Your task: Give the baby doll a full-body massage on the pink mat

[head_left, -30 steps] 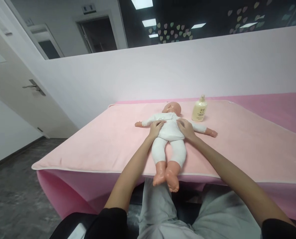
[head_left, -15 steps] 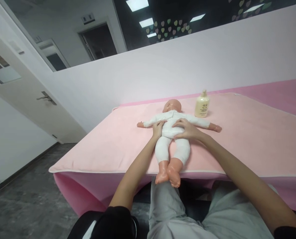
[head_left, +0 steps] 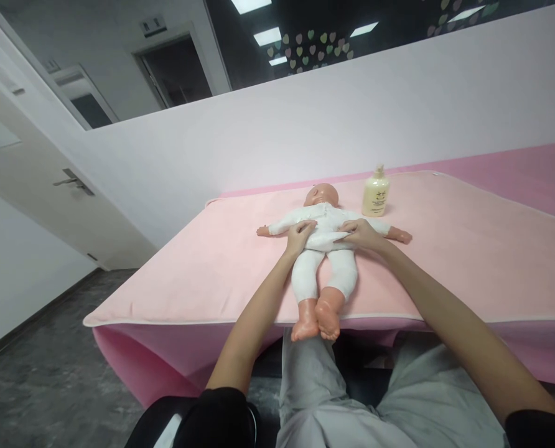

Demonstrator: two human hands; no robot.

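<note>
A baby doll (head_left: 323,218) in a white cloth suit lies face up with its arms spread, its bare feet hanging over the table's near edge. My left hand (head_left: 300,235) is at the doll's left-hand side in view, fingers closed on the white cloth at the waist. On the other side, my right hand (head_left: 359,233) pinches the cloth at the waist, which is drawn into a fold between the two hands. The fingertips are partly hidden in the cloth.
A pale yellow pump bottle (head_left: 375,194) stands behind the doll's outstretched right-side arm. The doll rests on a pink mat (head_left: 188,267) that covers the table up to the white wall. My legs are under the near edge.
My right hand has closed from spread fingers to a pinch and moved slightly away from the doll's middle. The cloth at the waist is now pulled into a fold. The view has shifted slightly.
</note>
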